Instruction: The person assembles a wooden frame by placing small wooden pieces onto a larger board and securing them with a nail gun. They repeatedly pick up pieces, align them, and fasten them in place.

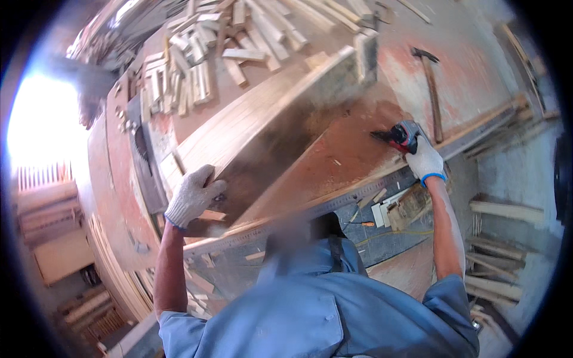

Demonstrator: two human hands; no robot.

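A long wooden panel with a raised side [262, 128] lies slanting across the worktable. At its near-left end is my left hand [190, 196], in a white knit glove, with its fingers curled on the end. My right hand [425, 160], gloved in white with a blue cuff, is closed around a red, black and grey hand-held power tool [403, 136]. That tool sits low over the dusty reddish tabletop, right of the panel and apart from it. Its exact kind is unclear. The panel's inner face is dark and partly blurred.
A claw hammer [431, 89] lies at the right of the worktable [471, 71]. Many short wood offcuts [197, 71] pile up at the back left. A toothed circular saw blade [141, 144] rises at the left. A metal ruler strip [352, 197] runs along the front edge.
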